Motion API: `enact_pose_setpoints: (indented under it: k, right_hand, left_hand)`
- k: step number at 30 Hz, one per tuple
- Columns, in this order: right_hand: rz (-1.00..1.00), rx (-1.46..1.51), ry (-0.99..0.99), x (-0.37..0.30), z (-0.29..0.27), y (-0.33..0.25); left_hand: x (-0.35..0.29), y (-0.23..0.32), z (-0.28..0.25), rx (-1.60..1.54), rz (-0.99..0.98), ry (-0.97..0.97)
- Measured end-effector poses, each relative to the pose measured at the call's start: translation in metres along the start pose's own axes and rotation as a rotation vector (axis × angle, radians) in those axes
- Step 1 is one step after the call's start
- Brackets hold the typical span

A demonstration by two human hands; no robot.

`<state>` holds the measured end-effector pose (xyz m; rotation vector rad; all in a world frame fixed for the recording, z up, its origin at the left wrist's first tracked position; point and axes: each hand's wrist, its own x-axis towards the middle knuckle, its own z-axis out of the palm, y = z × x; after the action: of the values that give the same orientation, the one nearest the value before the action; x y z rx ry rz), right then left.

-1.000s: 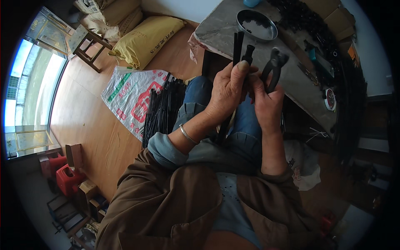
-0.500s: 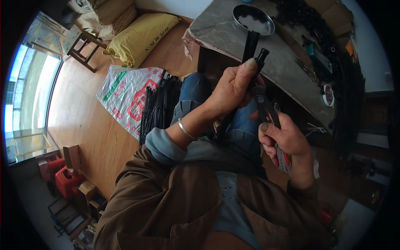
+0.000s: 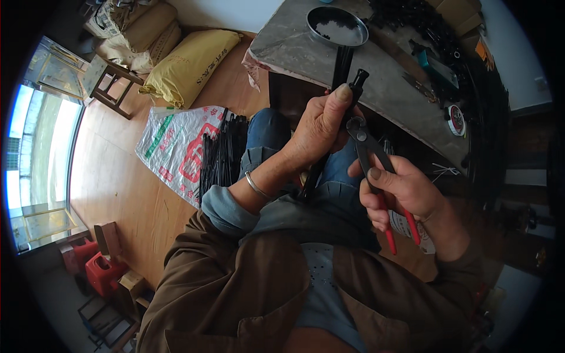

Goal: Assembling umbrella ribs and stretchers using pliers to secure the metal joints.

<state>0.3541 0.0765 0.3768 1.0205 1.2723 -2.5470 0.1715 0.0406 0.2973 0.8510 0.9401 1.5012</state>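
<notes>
Inside the left hand, black rods, middles out of sight.

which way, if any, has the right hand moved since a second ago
Yes: the right hand is farther from the metal dish, lower and rightward in view.

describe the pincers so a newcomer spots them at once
Start at the grey table, upper right. Below its near edge, the right hand grips the pincers. Red handle ends set them apart from the black rods in the left hand.
</notes>
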Motion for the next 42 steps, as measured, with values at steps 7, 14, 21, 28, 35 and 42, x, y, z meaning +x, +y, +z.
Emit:
enact_pose_setpoints:
  k: [7, 14, 21, 28, 35, 42]
  right_hand:
    - [-0.109, -0.65, 0.313, 0.025, 0.001, 0.006]
    - [-0.074, -0.385, 0.169, 0.014, -0.004, 0.002]
    - [0.05, -0.41, 0.113, -0.006, -0.008, -0.022]
    - [0.115, -0.489, 0.217, -0.003, -0.001, -0.02]
    - [-0.396, -1.529, 0.779, 0.059, -0.085, -0.031]
    - [-0.638, -1.636, 1.268, 0.079, -0.173, -0.028]
  left_hand:
    - [0.0, -0.005, -0.003, -0.024, 0.0, 0.135]
    - [0.006, -0.005, -0.011, -0.026, -0.052, 0.069]
    - [0.004, -0.003, -0.003, 0.028, -0.058, -0.025]
    - [0.001, -0.003, 0.006, 0.087, -0.042, -0.012]
    - [0.036, -0.038, -0.013, 0.225, 0.205, 0.434]
    - [0.044, -0.006, -0.077, 0.05, 0.25, 0.637]
